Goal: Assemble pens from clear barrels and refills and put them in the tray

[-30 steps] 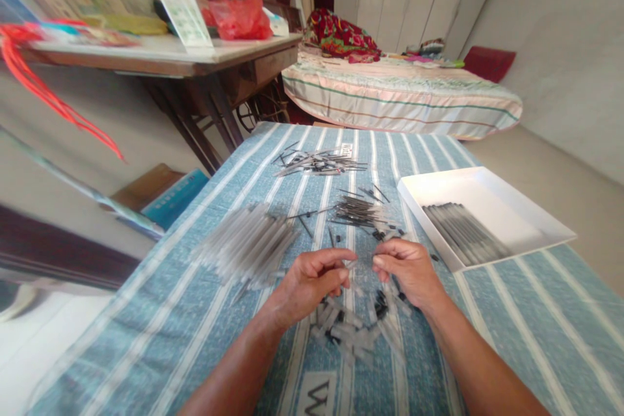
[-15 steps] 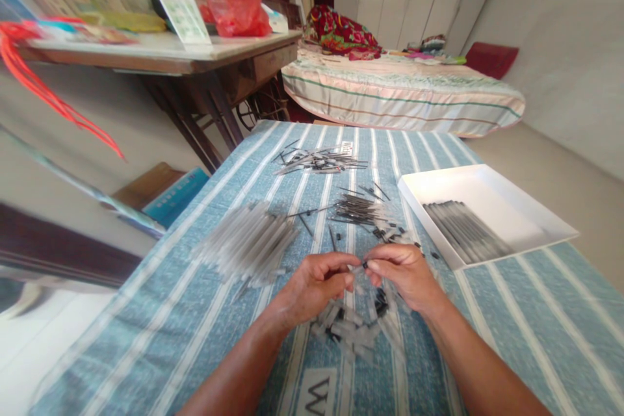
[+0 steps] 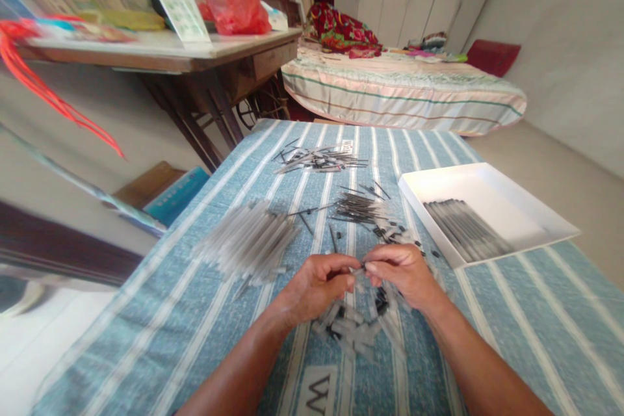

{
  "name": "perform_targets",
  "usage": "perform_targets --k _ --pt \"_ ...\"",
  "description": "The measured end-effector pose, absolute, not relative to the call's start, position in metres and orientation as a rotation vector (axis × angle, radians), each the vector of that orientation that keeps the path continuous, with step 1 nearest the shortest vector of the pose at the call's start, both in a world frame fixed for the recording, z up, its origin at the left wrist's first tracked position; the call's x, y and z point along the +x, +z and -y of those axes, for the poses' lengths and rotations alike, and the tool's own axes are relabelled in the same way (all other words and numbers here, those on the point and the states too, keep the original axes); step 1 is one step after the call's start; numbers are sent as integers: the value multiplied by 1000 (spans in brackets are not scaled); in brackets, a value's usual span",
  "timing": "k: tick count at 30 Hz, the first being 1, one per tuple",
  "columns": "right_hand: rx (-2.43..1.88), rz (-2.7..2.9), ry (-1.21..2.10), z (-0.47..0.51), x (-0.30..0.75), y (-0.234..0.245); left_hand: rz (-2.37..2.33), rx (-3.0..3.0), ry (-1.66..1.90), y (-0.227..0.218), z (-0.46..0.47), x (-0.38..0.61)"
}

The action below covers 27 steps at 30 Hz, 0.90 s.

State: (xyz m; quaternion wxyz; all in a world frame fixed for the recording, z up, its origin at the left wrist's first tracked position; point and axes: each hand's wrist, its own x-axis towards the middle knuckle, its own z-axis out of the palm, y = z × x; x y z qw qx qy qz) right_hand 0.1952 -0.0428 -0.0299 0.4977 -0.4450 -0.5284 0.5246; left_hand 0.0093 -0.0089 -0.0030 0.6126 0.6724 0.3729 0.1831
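Note:
My left hand [image 3: 319, 286] and my right hand [image 3: 402, 275] meet over the blue striped cloth [image 3: 195, 312], fingers pinched together on a small dark pen part [image 3: 361, 268] held between them. Just below the hands lies a heap of short clear caps and small black pieces [image 3: 358, 328]. To the left of my left hand sits a pile of clear pen barrels [image 3: 248, 244]. Ahead of the hands lies a bundle of thin dark refills [image 3: 358, 208], and farther back a second scatter of thin parts [image 3: 316, 160].
A white tray [image 3: 526, 205] at the right holds a row of assembled pens [image 3: 465, 231]. A wooden table [image 3: 195, 62] with papers and a red bag stands at the back left. A bed [image 3: 404, 94] lies beyond the cloth.
My hands, apart a second ago, have come together so that the fingertips meet on the small part. The view has shifted slightly.

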Motion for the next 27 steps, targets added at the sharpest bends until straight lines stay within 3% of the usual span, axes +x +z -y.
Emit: perform_targets --k 27 --pt "-1179 1427 1152 43 192 -34 -927 1710 373 -1 8 10"
